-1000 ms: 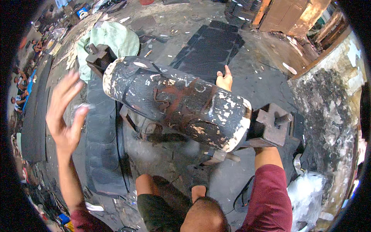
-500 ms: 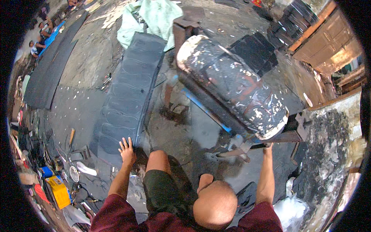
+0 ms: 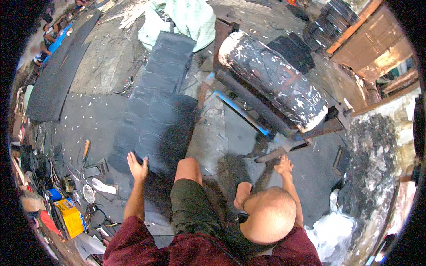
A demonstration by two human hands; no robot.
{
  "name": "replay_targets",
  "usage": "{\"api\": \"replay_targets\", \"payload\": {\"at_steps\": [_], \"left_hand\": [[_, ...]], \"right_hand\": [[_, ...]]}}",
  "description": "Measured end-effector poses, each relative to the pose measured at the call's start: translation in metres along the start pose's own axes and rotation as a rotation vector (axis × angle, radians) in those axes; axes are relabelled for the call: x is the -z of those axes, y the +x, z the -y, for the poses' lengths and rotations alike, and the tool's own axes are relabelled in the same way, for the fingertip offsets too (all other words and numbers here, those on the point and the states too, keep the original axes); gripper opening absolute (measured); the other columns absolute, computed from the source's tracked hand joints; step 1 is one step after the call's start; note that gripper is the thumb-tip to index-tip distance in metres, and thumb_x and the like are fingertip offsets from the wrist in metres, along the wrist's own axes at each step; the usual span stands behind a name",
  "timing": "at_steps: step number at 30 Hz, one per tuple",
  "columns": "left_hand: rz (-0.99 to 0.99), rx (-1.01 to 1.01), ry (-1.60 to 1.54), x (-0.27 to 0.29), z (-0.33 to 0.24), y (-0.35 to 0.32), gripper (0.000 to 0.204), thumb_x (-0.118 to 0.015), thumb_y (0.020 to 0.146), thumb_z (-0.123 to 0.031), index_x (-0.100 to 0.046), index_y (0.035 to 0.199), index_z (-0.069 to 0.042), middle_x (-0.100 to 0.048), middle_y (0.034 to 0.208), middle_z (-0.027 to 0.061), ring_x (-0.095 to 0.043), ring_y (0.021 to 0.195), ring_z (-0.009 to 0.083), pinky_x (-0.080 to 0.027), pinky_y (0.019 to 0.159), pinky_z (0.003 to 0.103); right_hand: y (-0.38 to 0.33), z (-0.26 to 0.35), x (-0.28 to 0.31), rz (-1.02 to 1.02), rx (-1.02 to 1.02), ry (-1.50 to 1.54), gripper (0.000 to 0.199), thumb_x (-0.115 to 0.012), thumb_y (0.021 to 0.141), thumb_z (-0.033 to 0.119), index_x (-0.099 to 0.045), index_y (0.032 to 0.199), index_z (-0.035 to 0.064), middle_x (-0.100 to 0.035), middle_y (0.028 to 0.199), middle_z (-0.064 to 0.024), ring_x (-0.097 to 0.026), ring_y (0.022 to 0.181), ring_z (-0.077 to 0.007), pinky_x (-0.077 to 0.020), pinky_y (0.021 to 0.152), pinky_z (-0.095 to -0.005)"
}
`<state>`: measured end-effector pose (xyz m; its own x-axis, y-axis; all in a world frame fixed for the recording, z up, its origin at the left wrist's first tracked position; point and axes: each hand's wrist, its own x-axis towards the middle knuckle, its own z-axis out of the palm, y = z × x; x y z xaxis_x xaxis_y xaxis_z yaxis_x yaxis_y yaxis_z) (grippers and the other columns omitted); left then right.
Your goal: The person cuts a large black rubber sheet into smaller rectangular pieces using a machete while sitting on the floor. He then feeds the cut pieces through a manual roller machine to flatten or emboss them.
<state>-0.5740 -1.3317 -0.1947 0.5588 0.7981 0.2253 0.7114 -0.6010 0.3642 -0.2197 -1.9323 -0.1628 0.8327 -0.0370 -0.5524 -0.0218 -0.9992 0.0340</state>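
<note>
My left hand [image 3: 138,166], fingers stretched out, is at the near left edge of a dark rubber sheet [image 3: 146,73] marked with curved outlines. A second dark marked piece [image 3: 171,126] overlaps this sheet near my knee. My right hand [image 3: 284,166] is just below the end of a flat metal bar [image 3: 271,155] at the foot of a machine. Its fingers look apart, with nothing visible in them; whether they touch the bar I cannot tell. Above the bar sits a long rounded body [image 3: 279,82], black with white patches, on a metal frame with a blue strip [image 3: 239,113].
Tools, including a wooden-handled one [image 3: 86,148], a yellow box [image 3: 70,217] and a white sole shape [image 3: 104,185], lie at left. Clear plastic [image 3: 333,237] lies by a stained wall [image 3: 372,164]. A pale green sack [image 3: 195,22] and dark sheets [image 3: 57,84] lie farther off. People sit far left.
The second dark piece now lies over the long sheet. My right hand has moved left, out from under the machine's frame. My left hand has shifted slightly left.
</note>
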Motion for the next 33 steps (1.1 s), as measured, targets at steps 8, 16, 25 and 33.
{"api": "replay_targets", "payload": {"at_steps": [8,16,25,33], "left_hand": [[0.259,0.331,0.101,0.059,-0.101,0.027,0.077,-0.061,0.080,-0.066,-0.056,0.121,-0.001,-0.061,0.109,0.0273,-0.058,0.109,0.0384,-0.043,0.092,0.045],[-0.089,0.242,-0.305,0.238,-0.103,0.006,0.040,-0.062,0.094,-0.034,-0.066,0.090,0.006,-0.064,0.078,0.0061,-0.053,0.075,0.0145,-0.044,0.076,0.032],[0.447,0.087,-0.725,0.176,-0.204,0.013,0.030,-0.062,0.094,-0.027,-0.061,0.079,-0.002,-0.055,0.079,-0.0066,-0.046,0.076,0.0063,-0.037,0.071,0.024],[0.590,0.131,-0.715,0.148,-0.214,0.008,0.034,-0.060,0.096,-0.030,-0.059,0.073,-0.005,-0.050,0.073,-0.0086,-0.039,0.070,0.0045,-0.033,0.064,0.023]], "right_hand": [[-0.003,-0.020,0.001,-0.018,-0.058,-0.007,0.096,-0.073,0.073,0.035,-0.023,0.150,0.0089,-0.035,0.150,-0.0135,-0.033,0.138,-0.0325,-0.0247,0.112,-0.0565],[0.011,-0.018,-0.008,-0.071,-0.058,0.029,0.071,-0.071,0.076,0.044,-0.047,0.133,0.0082,-0.053,0.133,-0.0131,-0.046,0.129,-0.0318,-0.0321,0.105,-0.0588],[0.025,-0.020,-0.016,-0.112,-0.104,0.076,0.050,-0.069,0.076,0.042,-0.062,0.116,0.0129,-0.067,0.114,-0.0116,-0.062,0.109,-0.0317,-0.0357,0.101,-0.0575],[0.019,-0.020,-0.016,-0.181,-0.073,0.104,0.043,-0.068,0.074,0.036,-0.064,0.110,0.0122,-0.070,0.104,-0.0138,-0.065,0.101,-0.0328,-0.0389,0.096,-0.0548]]}}
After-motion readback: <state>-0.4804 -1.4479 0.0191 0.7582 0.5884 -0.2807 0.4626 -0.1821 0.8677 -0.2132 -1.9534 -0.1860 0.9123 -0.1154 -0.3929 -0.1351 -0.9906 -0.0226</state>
